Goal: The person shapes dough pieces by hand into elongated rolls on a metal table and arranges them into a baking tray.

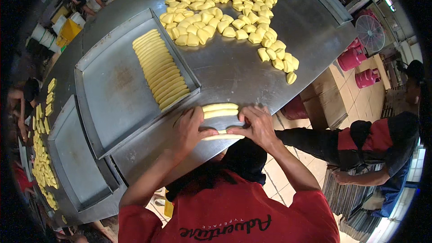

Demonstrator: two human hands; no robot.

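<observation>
Near the steel table's front edge (148, 157), my left hand (193, 128) and my right hand (252, 123) grip a pale yellow dough strip (222, 131) at either end, thumbs pointing inward along it. Another strip (222, 137) lies against it on the near side. Just beyond my fingers, two smooth dough strips (220, 108) rest side by side. Ahead and to the left sits a metal tray (108, 85) with a tight row of dough strips (162, 72) along its right side. Many cut dough pieces (198, 31) are spread across the table beyond.
A second tray (81, 166) and more dough pieces (42, 171) are at left, near another person (20, 112). A person (369, 139) stands at right beside stacked trays (342, 189). Pink gas cylinders (353, 56), a fan (370, 33) and a metal rail (328, 2) are at upper right.
</observation>
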